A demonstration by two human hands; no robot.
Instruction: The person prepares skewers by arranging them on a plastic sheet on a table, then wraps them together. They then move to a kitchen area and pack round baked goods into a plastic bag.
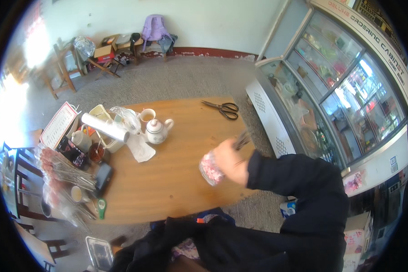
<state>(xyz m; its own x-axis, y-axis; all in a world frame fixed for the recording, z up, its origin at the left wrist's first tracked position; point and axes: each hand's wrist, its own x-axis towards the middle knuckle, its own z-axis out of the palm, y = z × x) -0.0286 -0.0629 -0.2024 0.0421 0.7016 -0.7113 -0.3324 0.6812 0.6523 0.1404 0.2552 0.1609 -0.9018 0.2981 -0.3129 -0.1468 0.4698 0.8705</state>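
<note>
Over the right part of the wooden table (163, 183), my right hand (229, 161) is closed around a plastic-wrapped bundle of skewers (211, 169). The bundle's pink-and-white end, perhaps raw meat, points toward the table's middle. Dark, motion-blurred stick ends (242, 140) stick out on the other side of my fist. Beyond the hand, black-handled scissors (221, 108) lie near the far right corner. My left hand is out of view. Several more wrapped skewers (63, 170) with pinkish ends are heaped at the table's left end.
Left of centre stand a white teapot (156, 131), a cup of tea (147, 115), a plastic-film roll (105, 127) and a bowl of red sauce (96, 152). A green-handled tool (102, 208) lies at the near left edge. A glass-fronted display fridge (326, 102) flanks the right side.
</note>
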